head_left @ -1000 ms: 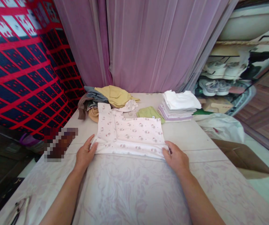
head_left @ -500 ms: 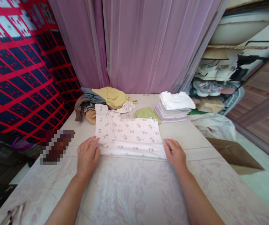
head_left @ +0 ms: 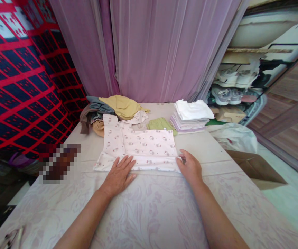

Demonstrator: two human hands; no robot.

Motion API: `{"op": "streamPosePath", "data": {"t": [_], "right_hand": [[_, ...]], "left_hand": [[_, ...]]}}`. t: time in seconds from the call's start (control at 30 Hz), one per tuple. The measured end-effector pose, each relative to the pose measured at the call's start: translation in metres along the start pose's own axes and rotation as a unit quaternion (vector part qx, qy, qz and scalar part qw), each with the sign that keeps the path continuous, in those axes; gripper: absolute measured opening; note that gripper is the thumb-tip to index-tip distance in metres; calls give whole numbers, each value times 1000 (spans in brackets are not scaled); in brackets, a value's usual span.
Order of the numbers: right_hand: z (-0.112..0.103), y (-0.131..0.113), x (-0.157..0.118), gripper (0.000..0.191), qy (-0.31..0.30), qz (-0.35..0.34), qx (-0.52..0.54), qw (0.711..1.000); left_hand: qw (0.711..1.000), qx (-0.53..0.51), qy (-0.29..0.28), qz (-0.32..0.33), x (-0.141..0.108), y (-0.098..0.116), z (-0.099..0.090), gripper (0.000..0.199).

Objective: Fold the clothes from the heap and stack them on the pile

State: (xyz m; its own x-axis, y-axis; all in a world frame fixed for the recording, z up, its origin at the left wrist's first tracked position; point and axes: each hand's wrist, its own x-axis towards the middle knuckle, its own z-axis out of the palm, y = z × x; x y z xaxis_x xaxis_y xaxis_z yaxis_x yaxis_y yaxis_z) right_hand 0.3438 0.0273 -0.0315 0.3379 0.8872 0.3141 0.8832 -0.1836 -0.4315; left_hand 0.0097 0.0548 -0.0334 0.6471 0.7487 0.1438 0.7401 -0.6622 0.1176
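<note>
A pale pink garment [head_left: 149, 145] with a small animal-like print lies partly folded across the bed in front of me. Its near edge runs straight, and two narrower parts reach toward the back on the left. My left hand [head_left: 120, 173] rests flat on the near edge, left of the middle, with fingers stretched out. At the right end, my right hand [head_left: 191, 167] is curved at the side edge, thumb and fingers apart, touching the fabric. Behind the garment lies a green folded cloth [head_left: 160, 124].
A stack of folded clothes [head_left: 190, 119], white on top, stands at the back right. Loose clothes, including a yellow piece [head_left: 124, 106], are heaped at the back left. An open cardboard box [head_left: 255, 169] and a shoe rack with sneakers [head_left: 228, 95] stand right of the bed.
My left hand has moved right from the garment's left side onto its near edge. The garment's lower left corner now spreads out flat to the left. My right hand stays at the right edge.
</note>
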Motion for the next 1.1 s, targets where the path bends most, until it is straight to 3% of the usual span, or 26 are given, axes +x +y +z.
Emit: {"op": "streamPosePath", "data": {"t": [0.07, 0.13, 0.23, 0.3, 0.4, 0.53, 0.67, 0.83, 0.93, 1.1], "right_hand": [[-5, -12, -4, 37, 35, -60, -10, 998], [-7, -30, -11, 40, 23, -145, -12, 989], [-3, -57, -25, 48, -111, -267, -32, 957], [3, -65, -32, 52, -189, -264, -61, 944], [8, -59, -37, 56, -230, -212, -92, 945], [1, -46, -34, 52, -217, -195, -96, 952], [-9, -61, -16, 36, -167, -193, -79, 964], [6, -129, 38, 27, -136, -225, 30, 964], [30, -185, 80, 26, -144, -236, 92, 957], [74, -274, 139, 40, -164, -251, 64, 952]], "left_hand": [[1000, 8, 0, 3, 1, 1, 0, 56], [1000, 16, -7, 4, 2, 1, -1, 57], [1000, 25, -18, 1, 3, 2, -2, 59], [1000, 25, -19, 0, 3, 2, -1, 60], [1000, 17, -12, 0, 2, 1, 1, 59], [1000, -14, 3, 1, 1, 1, 0, 59], [997, -71, 20, -8, -1, 1, -5, 53], [986, -135, 90, -46, -4, -2, -8, 36], [978, -163, 109, -67, -4, -4, -9, 30], [967, -216, 105, -84, -2, -3, -10, 26]]}}
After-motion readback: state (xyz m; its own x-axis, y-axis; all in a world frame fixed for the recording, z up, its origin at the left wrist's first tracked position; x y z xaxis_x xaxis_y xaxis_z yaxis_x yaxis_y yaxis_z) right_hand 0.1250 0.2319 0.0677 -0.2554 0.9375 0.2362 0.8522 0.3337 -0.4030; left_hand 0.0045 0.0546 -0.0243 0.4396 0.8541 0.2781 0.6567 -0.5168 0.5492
